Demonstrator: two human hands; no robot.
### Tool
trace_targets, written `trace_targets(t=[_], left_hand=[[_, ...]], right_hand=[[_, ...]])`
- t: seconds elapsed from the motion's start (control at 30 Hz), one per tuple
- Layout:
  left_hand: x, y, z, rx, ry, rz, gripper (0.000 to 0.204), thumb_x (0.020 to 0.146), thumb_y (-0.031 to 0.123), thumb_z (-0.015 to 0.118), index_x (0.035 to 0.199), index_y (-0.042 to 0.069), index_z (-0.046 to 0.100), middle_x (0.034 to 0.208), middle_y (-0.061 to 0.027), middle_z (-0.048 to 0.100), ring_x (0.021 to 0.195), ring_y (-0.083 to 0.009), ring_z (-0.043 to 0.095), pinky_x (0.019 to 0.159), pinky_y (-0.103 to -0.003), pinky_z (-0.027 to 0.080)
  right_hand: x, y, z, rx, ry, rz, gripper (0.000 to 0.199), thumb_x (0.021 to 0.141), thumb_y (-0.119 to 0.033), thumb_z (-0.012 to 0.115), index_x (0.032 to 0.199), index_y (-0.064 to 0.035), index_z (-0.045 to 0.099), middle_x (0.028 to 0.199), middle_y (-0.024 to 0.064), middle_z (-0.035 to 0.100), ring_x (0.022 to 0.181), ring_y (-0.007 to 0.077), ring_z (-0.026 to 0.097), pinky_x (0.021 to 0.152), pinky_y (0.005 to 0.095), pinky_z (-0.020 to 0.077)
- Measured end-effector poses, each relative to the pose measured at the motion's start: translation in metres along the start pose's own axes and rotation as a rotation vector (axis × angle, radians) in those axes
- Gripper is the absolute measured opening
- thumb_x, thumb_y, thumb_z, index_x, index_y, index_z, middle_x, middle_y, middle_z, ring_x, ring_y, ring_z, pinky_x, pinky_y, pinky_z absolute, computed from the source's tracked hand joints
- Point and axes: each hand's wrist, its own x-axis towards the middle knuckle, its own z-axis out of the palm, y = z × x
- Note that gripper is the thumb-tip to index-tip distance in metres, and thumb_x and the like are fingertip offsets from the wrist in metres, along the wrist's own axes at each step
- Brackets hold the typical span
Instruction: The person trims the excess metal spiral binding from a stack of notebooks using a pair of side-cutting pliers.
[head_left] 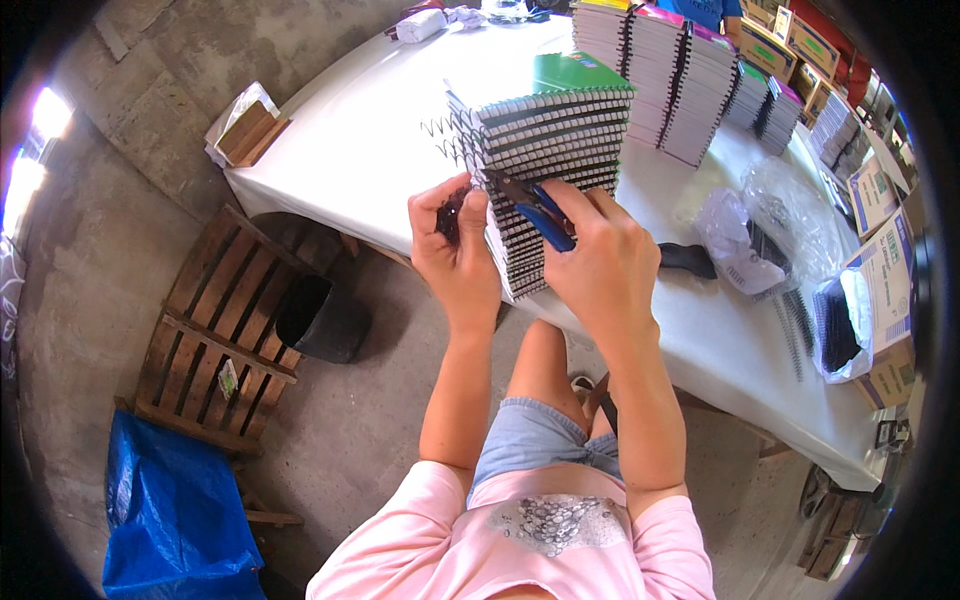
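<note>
A tall stack of spiral-bound notebooks (555,120) with a green cover on top stands at the near table edge. Loose coil ends (440,138) stick out from the left side of its upper books. My right hand (600,245) grips blue-handled cutting pliers (540,212), whose dark jaws meet the stack's left corner. Beside that corner, my left hand (458,255) is closed around a clump of dark, curly coil pieces (455,212), its thumb and fingertips close to the plier jaws. The fingers partly cover the clump.
More notebook stacks (650,85) stand behind on the white-covered table (370,120). Clear plastic bags (745,235), loose black coils (795,330) and cardboard boxes (885,280) lie to the right. A black bin (335,325), wooden pallet (215,330) and blue tarp (175,500) are at the left.
</note>
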Motion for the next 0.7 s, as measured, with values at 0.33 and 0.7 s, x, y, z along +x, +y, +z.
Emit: trace_targets(t=[0.33,0.7], left_hand=[[0.016,0.017,-0.015,-1.145,0.142,-0.672,0.030,0.091,0.016,0.058,0.108,-0.007,0.049,0.099,-0.0183,0.052,0.093,-0.0258,0.055,0.084,-0.033,0.053],[0.023,0.022,-0.003,-0.906,-0.067,-0.546,0.035,0.084,0.003,0.066,0.114,-0.001,0.050,0.105,-0.0095,0.058,0.095,-0.0158,0.057,0.080,-0.023,0.050]], right_hand=[[0.000,-0.008,-0.013,-0.066,-0.014,0.043,0.043,0.067,-0.010,0.069,0.109,-0.0165,0.062,0.095,0.0041,0.060,0.091,0.0261,0.059,0.079,0.0414,0.0435],[0.004,-0.010,-0.016,-0.155,0.087,0.014,0.047,0.064,-0.023,0.074,0.110,-0.0171,0.065,0.099,0.0005,0.058,0.096,0.0199,0.054,0.085,0.0428,0.0341]])
